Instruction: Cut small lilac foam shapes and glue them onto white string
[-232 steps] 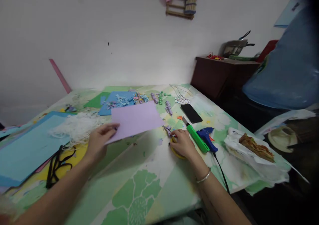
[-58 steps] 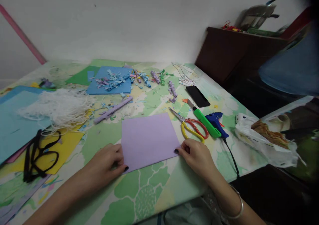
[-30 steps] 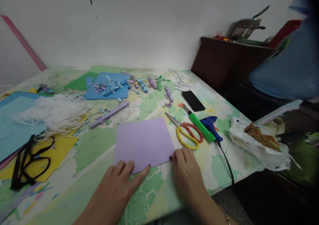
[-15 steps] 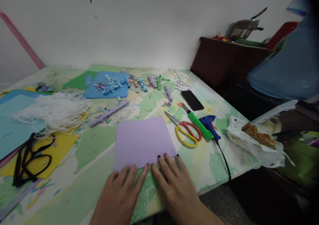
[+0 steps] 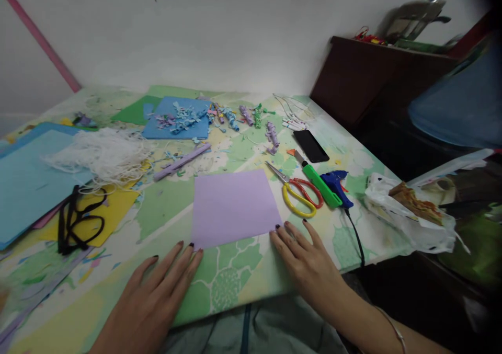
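A square sheet of purple paper (image 5: 236, 207) lies flat on the patterned tablecloth (image 5: 164, 207) in front of me. My left hand (image 5: 151, 296) rests by its near left corner, fingers stretched out and fingertips at or just beside the corner. At the near right corner lies my right hand (image 5: 308, 260), its fingers spread and the tips touching the paper's edge. Neither hand grips anything. Just beyond the right hand are scissors (image 5: 298, 192) with one yellow and one red handle, a green utility knife (image 5: 321, 184) and a blue glue gun (image 5: 337, 186).
White string (image 5: 105, 155) lies in a tangle at left, near black-framed glasses (image 5: 80, 220) on yellow paper. Farther back are a rolled purple paper tube (image 5: 182, 161), a blue sheet (image 5: 176, 121) with paper curls and a black phone (image 5: 311, 146). A plastic bag with food (image 5: 415, 202) sits at right.
My hands have moved apart from the middle of the purple paper's near edge, the left to its left corner and the right to its right corner. The camera view has shifted.
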The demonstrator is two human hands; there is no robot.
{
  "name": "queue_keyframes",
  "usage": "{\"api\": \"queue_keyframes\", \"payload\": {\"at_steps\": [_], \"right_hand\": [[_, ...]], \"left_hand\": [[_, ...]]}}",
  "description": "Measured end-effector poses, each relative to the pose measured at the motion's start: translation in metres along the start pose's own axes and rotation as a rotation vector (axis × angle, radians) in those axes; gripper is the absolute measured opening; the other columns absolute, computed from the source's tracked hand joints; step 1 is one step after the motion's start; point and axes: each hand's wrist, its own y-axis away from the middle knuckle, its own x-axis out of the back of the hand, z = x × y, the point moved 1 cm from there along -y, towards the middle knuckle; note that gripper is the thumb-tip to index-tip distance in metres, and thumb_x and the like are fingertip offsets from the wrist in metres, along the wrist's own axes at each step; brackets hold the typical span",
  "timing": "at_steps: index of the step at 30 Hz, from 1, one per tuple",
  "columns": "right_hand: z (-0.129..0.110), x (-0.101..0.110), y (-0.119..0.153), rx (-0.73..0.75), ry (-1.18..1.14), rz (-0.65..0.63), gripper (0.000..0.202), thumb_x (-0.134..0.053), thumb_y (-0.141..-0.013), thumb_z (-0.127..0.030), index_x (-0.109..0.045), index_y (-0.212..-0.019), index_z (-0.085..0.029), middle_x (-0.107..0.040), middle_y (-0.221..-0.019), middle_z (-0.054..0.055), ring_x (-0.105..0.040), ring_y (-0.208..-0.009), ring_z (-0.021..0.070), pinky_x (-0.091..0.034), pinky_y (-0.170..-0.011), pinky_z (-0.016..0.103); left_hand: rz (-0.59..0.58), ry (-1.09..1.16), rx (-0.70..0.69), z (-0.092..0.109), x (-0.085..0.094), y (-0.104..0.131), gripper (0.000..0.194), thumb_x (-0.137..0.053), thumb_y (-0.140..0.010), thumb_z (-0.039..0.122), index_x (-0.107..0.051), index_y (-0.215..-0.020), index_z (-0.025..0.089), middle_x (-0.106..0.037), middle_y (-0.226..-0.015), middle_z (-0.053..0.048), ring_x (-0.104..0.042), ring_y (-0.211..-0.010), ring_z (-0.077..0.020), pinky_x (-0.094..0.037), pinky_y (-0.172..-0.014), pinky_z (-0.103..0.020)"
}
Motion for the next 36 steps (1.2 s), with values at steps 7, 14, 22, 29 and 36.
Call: {"api": "queue_keyframes", "payload": {"at_steps": [7,14,22,29,36], "right_hand": [[0.018,0.005,0.005,0.012,0.069,-0.014,0.039,-0.048,-0.084,-0.005,-0.058,-0.122,-0.003,-0.068,-0.117,0.014,-0.056,-0.112,0.0311,-0.035,-0.099,0.05],[0.023,0.012,0.003,0.026,0.103,-0.075,0.033,-0.055,-0.083,-0.008,-0.064,-0.114,-0.002,-0.068,-0.114,0.018,-0.06,-0.109,0.032,-0.047,-0.091,0.046],[-0.033,0.032,-0.034,0.309,-0.122,0.037,0.034,-0.046,-0.095,-0.018,-0.057,-0.123,-0.003,-0.059,-0.129,0.017,-0.049,-0.125,0.0288,-0.039,-0.106,0.041],[-0.034,0.01,-0.061,0.611,-0.15,0.024,0.035,-0.037,-0.1,-0.017,-0.052,-0.127,-0.001,-0.061,-0.127,0.015,-0.053,-0.123,0.023,-0.039,-0.105,0.034],[-0.028,0.012,-0.059,0.613,-0.214,-0.017,0.035,-0.034,-0.101,-0.017,-0.05,-0.128,-0.003,-0.06,-0.128,0.012,-0.051,-0.123,0.0209,-0.038,-0.105,0.031]], "left_hand": [[-0.054,0.048,-0.014,-0.013,0.006,0.006,0.058,-0.04,-0.077,0.003,-0.058,-0.128,0.022,-0.057,-0.137,-0.005,-0.05,-0.126,-0.0267,-0.037,-0.097,-0.046],[-0.017,0.071,-0.132,-0.036,0.011,0.003,0.046,-0.049,-0.077,0.013,-0.064,-0.119,0.019,-0.057,-0.135,-0.012,-0.046,-0.129,-0.0328,-0.038,-0.1,-0.049],[0.165,0.122,-0.39,-0.008,0.016,-0.037,0.028,-0.043,-0.092,0.009,-0.064,-0.111,0.008,-0.069,-0.104,-0.015,-0.061,-0.102,-0.0252,-0.051,-0.088,-0.039],[0.147,0.12,-0.43,-0.004,0.003,-0.042,0.024,-0.048,-0.093,0.014,-0.066,-0.108,0.008,-0.07,-0.105,-0.013,-0.061,-0.1,-0.0263,-0.05,-0.085,-0.041],[0.063,0.167,-0.464,-0.013,0.007,-0.046,0.028,-0.044,-0.095,0.017,-0.063,-0.114,0.009,-0.07,-0.106,-0.012,-0.061,-0.096,-0.0243,-0.049,-0.085,-0.041]]}}
